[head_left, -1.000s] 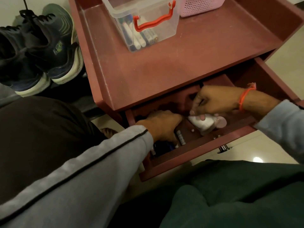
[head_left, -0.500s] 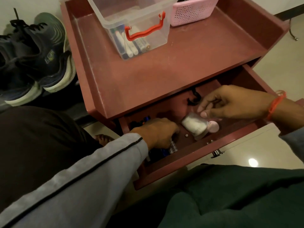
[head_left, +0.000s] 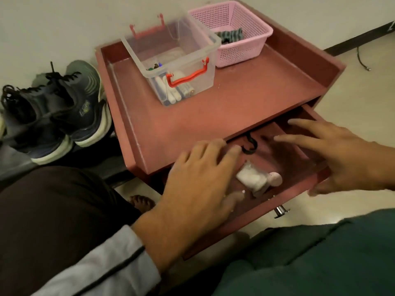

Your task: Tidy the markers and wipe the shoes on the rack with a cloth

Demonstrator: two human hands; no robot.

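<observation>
Probably a home: shoes [head_left: 57,116] beside a red drawer cabinet [head_left: 213,116].

Markers [head_left: 174,90] lie in the clear box [head_left: 147,50]; dark shoes [head_left: 55,116] sit beside, perhaps racked.

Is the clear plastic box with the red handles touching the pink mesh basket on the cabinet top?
Touching. In the head view, the clear plastic box has its far right corner pressed against the pink mesh basket; no gap shows between them.
</observation>
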